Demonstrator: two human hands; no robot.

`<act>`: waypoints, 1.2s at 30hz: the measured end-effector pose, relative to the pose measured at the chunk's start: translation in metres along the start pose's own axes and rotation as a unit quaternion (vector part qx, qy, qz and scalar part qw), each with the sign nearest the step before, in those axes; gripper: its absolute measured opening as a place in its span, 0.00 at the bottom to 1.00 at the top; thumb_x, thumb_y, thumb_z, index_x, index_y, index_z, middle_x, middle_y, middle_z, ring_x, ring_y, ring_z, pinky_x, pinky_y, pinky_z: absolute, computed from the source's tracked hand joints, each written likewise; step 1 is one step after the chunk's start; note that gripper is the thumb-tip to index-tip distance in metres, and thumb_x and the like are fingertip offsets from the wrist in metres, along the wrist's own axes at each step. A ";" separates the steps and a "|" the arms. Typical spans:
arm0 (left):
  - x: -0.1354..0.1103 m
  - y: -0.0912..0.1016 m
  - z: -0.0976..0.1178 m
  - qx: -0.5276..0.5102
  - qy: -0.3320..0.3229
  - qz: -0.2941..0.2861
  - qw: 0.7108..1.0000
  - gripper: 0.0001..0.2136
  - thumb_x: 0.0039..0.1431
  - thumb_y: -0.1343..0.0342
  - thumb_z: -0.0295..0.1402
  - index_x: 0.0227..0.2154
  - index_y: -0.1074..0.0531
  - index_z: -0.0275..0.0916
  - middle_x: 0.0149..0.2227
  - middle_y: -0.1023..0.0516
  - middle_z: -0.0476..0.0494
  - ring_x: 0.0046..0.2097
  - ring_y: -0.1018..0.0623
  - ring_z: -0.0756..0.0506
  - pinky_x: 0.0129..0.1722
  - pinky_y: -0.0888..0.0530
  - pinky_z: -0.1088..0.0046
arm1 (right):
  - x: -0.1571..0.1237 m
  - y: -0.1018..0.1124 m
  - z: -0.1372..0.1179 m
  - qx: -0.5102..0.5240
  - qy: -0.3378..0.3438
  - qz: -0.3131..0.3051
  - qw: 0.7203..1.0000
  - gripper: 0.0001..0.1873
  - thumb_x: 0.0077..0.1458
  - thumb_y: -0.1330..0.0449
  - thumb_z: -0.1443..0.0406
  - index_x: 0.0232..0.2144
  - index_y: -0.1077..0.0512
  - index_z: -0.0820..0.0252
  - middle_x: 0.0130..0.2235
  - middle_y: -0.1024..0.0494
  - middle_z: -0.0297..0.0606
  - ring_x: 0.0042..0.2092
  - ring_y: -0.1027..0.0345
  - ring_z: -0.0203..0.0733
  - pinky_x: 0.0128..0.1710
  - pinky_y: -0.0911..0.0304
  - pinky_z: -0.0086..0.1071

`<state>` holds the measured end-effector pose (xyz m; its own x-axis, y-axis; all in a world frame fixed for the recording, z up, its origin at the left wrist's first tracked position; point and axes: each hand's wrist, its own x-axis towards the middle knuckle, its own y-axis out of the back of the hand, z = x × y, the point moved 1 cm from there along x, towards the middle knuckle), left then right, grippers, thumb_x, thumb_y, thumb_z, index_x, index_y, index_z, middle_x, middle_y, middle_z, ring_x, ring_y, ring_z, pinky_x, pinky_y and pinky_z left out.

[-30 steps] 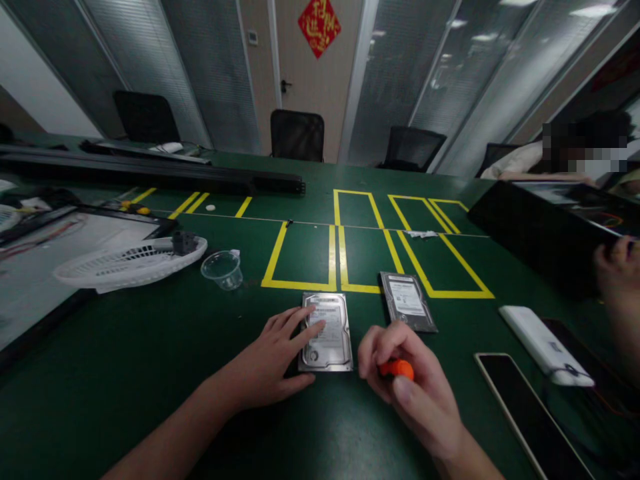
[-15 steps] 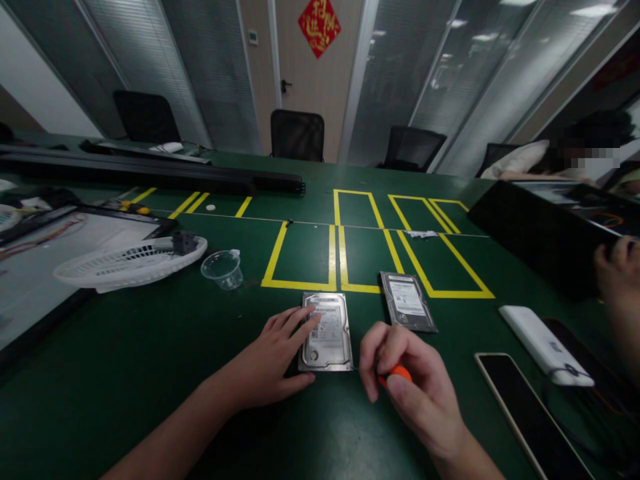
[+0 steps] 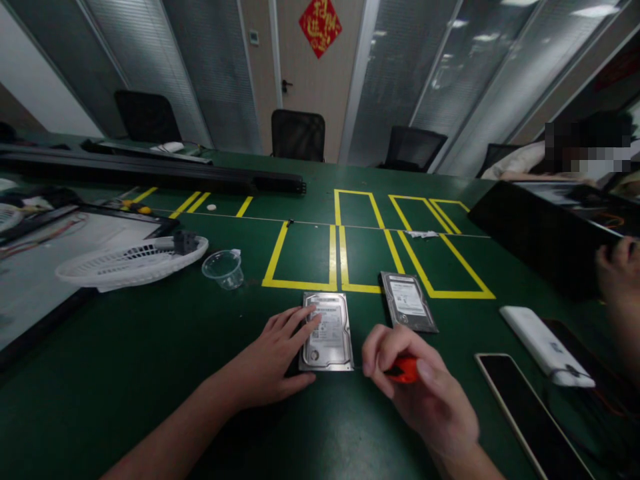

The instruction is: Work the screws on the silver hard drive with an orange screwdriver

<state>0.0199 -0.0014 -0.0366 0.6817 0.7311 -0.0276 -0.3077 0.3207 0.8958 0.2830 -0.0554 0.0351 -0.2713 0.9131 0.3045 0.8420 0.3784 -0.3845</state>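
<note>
A silver hard drive (image 3: 334, 333) lies flat on the green table in front of me, label side up. My left hand (image 3: 283, 350) rests on its left side, fingers stretched out over the label and thumb beside the lower left edge. Closed around the red-orange handle of a screwdriver (image 3: 406, 370) is my right hand (image 3: 425, 387). The screwdriver's thin shaft points left at the drive's lower right corner; whether the tip touches a screw I cannot tell. A second hard drive (image 3: 409, 303) lies up and to the right, apart from both hands.
At left are a clear plastic cup (image 3: 223, 269), a white fan grille (image 3: 133, 263) and a flat panel. A phone (image 3: 530, 413), a white power bank (image 3: 547, 347) and a black case (image 3: 540, 233) occupy the right. Another person's hand (image 3: 620, 273) touches the case. Yellow tape (image 3: 300, 284) marks rectangles.
The fingers of my right hand have shifted on the screwdriver's handle, the thumb moving right and up, exposing more of the handle. My left hand and both drives stay where they were.
</note>
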 end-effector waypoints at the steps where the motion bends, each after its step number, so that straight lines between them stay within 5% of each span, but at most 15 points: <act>1: 0.000 0.000 0.000 0.000 -0.001 0.002 1.000 0.50 0.67 0.30 0.41 0.83 0.54 0.50 0.84 0.51 0.37 0.81 0.47 0.26 0.77 0.43 0.37 | 0.001 0.000 -0.001 -0.006 0.003 -0.003 1.000 0.21 0.75 0.44 0.52 0.41 0.18 0.59 0.38 0.21 0.44 0.32 0.38 0.41 0.31 0.45 0.38; 9: 0.000 0.000 -0.001 -0.002 0.000 0.002 1.000 0.50 0.68 0.30 0.41 0.83 0.54 0.51 0.84 0.52 0.38 0.81 0.46 0.26 0.77 0.42 0.38 | 0.003 0.005 -0.001 -0.096 0.017 -0.012 0.995 0.21 0.75 0.39 0.55 0.32 0.17 0.59 0.36 0.21 0.43 0.36 0.32 0.45 0.35 0.40 0.38; 15: -0.001 -0.001 -0.002 -0.006 -0.002 0.008 1.000 0.51 0.67 0.30 0.41 0.83 0.55 0.52 0.84 0.53 0.38 0.81 0.46 0.25 0.77 0.43 0.38 | 0.002 0.000 0.003 -0.041 0.013 -0.002 0.999 0.12 0.71 0.31 0.58 0.37 0.25 0.57 0.40 0.21 0.39 0.31 0.29 0.37 0.31 0.37 0.33; 21: -0.001 0.000 -0.001 -0.006 -0.007 0.010 1.000 0.50 0.68 0.30 0.41 0.83 0.55 0.52 0.84 0.52 0.37 0.81 0.46 0.25 0.77 0.42 0.37 | 0.001 -0.005 0.004 -0.021 -0.011 -0.002 1.000 0.12 0.70 0.30 0.62 0.39 0.31 0.54 0.38 0.23 0.37 0.24 0.45 0.31 0.21 0.50 0.27; 29: -0.001 -0.001 -0.001 -0.010 -0.003 0.007 1.000 0.50 0.67 0.30 0.41 0.83 0.54 0.52 0.84 0.52 0.37 0.81 0.47 0.25 0.77 0.43 0.37 | 0.002 -0.001 0.000 0.029 -0.017 -0.003 0.999 0.17 0.72 0.38 0.53 0.44 0.18 0.59 0.40 0.20 0.43 0.27 0.41 0.35 0.27 0.48 0.34; 36: 0.000 0.001 0.000 -0.003 -0.004 0.005 1.000 0.49 0.68 0.30 0.39 0.83 0.53 0.54 0.84 0.52 0.38 0.81 0.46 0.25 0.76 0.42 0.35 | 0.000 0.005 0.000 -0.068 0.014 -0.019 0.997 0.16 0.74 0.38 0.57 0.39 0.14 0.59 0.38 0.21 0.44 0.30 0.33 0.40 0.31 0.40 0.37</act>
<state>0.0195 -0.0015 -0.0355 0.6836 0.7297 -0.0152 -0.3189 0.3173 0.8931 0.2865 -0.0532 0.0332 -0.2930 0.8928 0.3422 0.8874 0.3871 -0.2502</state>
